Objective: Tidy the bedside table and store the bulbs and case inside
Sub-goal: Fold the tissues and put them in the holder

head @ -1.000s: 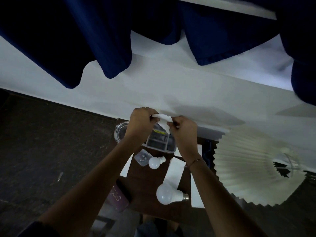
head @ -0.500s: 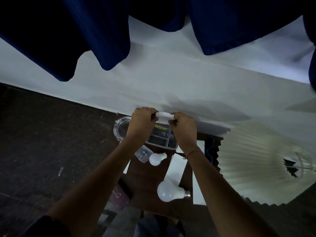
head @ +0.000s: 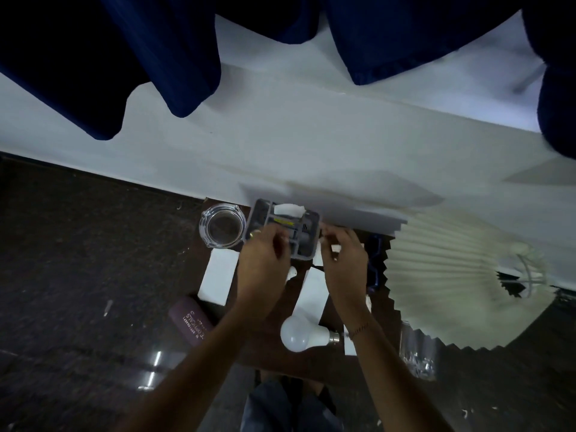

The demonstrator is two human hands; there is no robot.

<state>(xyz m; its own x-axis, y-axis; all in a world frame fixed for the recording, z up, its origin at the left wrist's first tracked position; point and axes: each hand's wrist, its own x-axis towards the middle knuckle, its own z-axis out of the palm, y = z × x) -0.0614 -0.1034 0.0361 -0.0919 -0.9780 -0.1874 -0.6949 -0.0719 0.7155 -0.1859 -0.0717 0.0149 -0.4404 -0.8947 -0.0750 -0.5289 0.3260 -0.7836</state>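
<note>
Two hands, left and right, hover above the bedside table, over the grey organiser. Left fingers are loosely curled and empty; the right grip is indiscernible. Maroon case at the left edge and large bulb between the forearms await storage. The white wad, just released, lies in the organiser's rear compartment.

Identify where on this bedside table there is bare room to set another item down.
Free: the wood strip between the large bulb and the near edge of the table. Crowded: the back, where the glass ashtray, grey organiser, left hand and right hand bunch; white cards cover the middle.
</note>
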